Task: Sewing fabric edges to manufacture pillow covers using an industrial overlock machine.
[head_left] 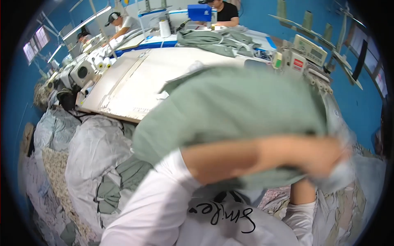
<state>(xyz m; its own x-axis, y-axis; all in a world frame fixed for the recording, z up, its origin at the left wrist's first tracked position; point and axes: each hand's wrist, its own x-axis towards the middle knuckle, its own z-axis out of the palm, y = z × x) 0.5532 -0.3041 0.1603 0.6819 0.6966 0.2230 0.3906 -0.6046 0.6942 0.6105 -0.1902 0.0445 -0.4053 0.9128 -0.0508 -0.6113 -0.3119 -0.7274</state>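
Observation:
A large sage-green cloth (230,110), smeared by motion, is spread in the air in front of me over the near edge of the table. My left arm crosses its lower part toward the right. At its right end my left hand (328,158) is blurred but looks closed on the cloth's edge, where a pale grey part (338,178) hangs below the fist. My right forearm (303,192) rises from the lower right, and the right hand is hidden behind the cloth and my left hand.
A pale worktable (168,67) lies ahead, with a sewing machine (305,61) at its right. More green fabric (217,41) is heaped beyond it. Sacks of fabric (92,147) crowd the left side, and loose cloth lies at lower right. Several people work at machines behind.

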